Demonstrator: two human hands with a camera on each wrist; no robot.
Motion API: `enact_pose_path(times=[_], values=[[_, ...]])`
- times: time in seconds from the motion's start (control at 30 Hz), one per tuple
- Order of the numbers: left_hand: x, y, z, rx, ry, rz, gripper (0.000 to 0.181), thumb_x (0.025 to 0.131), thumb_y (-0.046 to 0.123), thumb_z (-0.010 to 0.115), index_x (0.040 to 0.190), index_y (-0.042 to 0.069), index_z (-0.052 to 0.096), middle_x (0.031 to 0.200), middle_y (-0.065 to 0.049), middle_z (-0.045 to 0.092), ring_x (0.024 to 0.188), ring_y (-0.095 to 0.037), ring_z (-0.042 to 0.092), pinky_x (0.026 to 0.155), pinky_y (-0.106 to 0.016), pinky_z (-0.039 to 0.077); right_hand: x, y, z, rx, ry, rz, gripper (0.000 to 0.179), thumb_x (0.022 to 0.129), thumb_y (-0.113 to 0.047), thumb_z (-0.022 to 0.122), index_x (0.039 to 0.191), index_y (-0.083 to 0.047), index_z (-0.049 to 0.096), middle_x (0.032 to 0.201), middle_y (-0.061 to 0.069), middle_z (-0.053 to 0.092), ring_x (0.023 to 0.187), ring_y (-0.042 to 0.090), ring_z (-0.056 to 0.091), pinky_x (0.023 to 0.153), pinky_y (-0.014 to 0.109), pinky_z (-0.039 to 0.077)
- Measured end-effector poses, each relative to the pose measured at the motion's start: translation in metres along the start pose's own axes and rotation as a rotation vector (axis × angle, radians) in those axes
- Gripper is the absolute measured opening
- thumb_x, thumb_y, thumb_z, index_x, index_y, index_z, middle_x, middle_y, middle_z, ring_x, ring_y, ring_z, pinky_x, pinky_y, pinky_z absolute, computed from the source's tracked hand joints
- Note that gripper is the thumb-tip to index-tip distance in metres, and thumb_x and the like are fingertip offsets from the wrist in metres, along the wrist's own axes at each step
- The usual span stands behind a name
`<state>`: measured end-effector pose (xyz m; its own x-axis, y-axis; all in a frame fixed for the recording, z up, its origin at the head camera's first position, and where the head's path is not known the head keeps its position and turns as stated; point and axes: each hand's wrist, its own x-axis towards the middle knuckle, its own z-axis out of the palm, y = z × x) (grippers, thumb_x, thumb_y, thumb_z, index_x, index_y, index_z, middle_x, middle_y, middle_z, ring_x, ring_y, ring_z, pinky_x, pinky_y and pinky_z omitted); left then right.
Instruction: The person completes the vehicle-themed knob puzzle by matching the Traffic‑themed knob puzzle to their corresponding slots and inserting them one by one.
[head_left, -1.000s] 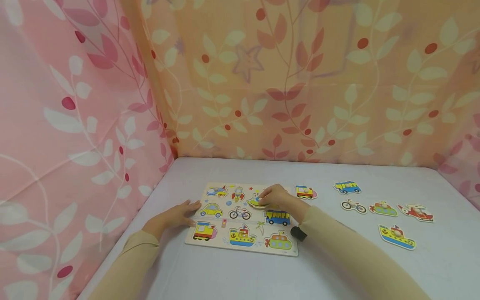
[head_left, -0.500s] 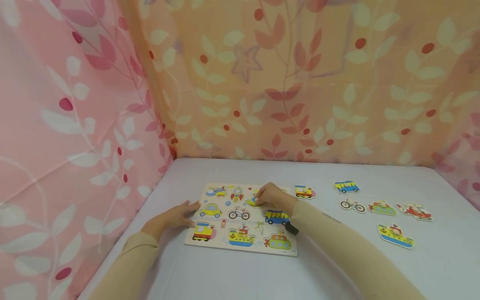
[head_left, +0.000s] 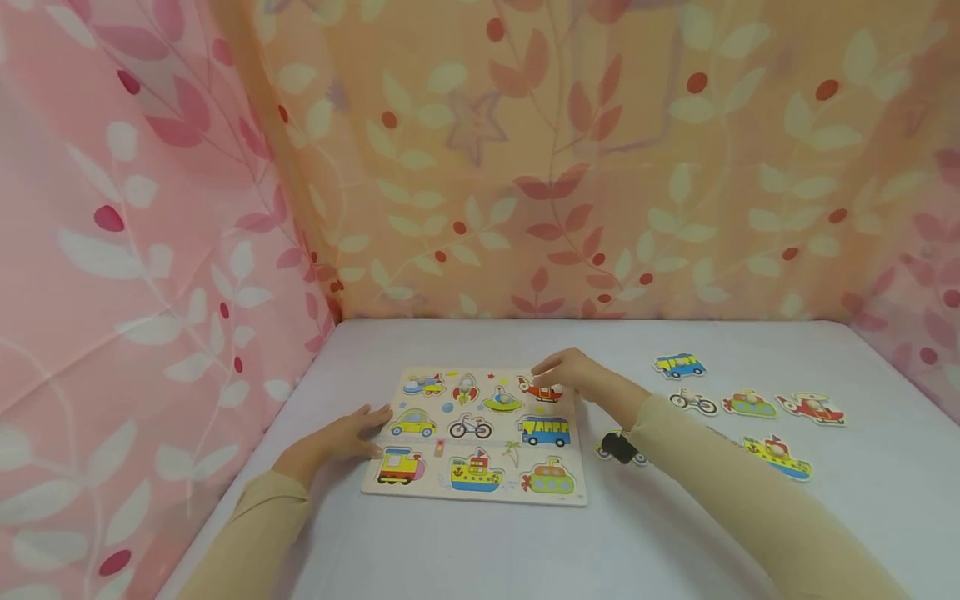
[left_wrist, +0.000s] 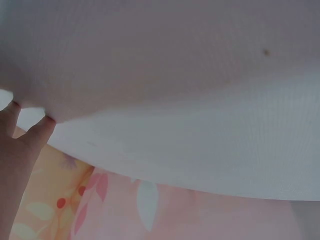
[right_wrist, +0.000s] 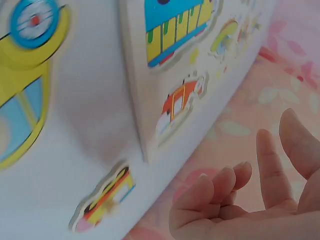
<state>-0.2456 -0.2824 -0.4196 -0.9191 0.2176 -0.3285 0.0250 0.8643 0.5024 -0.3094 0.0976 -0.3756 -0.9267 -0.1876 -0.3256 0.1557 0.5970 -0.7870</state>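
A wooden puzzle board with vehicle pictures lies on the table. My left hand rests at its left edge with straight fingers; two fingertips show in the left wrist view. Over the board's upper right corner hovers my right hand, fingers spread and nothing in them, near the helicopter picture. A flying saucer piece sits in its place, beside a rocket piece and a plane piece. In the right wrist view a train piece lies beyond the board's edge; the head view hides it.
Right of the board lie a bus piece, a bicycle piece, a submarine piece, a helicopter piece and a ship piece. A yellow car piece is partly covered by the wrist camera in the head view.
My right hand has pressed the flying saucer piece down into the board, let go of it and moved right. The left hand has stayed at the board's edge. The head view has shifted slightly.
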Motion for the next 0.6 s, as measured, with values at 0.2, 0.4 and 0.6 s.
enact_pose_path(times=[0.2,0.4,0.6], values=[[-0.003,-0.006,-0.004,0.0,0.004,0.013,0.081,0.082,0.024,0.077,0.15,0.01,0.035,0.155,-0.031,0.015,0.141,-0.053,0.01,0.108,-0.07,0.011,-0.018,0.014,-0.037,-0.034,0.02,0.012,0.041,0.092,-0.022,0.068,0.129,-0.006,0.062,0.143,0.02,0.047,0.127,0.039,0.044,0.101,0.061,0.037],[-0.007,-0.014,-0.007,0.01,0.003,0.012,0.079,0.083,0.026,0.075,0.15,0.01,0.036,0.156,-0.026,0.019,0.143,-0.049,0.009,0.108,-0.069,0.012,-0.032,0.033,-0.063,-0.046,0.027,0.003,0.044,0.092,-0.025,0.067,0.131,-0.005,0.061,0.14,0.022,0.05,0.127,0.042,0.042,0.1,0.063,0.037],[-0.015,-0.023,-0.011,-0.002,0.005,-0.002,0.082,0.083,0.028,0.076,0.151,0.01,0.034,0.156,-0.028,0.015,0.142,-0.051,0.007,0.107,-0.071,0.011,-0.049,0.05,-0.087,-0.067,0.021,-0.061,0.05,0.092,-0.027,0.067,0.134,-0.001,0.056,0.144,0.027,0.042,0.129,0.046,0.04,0.1,0.064,0.037]])
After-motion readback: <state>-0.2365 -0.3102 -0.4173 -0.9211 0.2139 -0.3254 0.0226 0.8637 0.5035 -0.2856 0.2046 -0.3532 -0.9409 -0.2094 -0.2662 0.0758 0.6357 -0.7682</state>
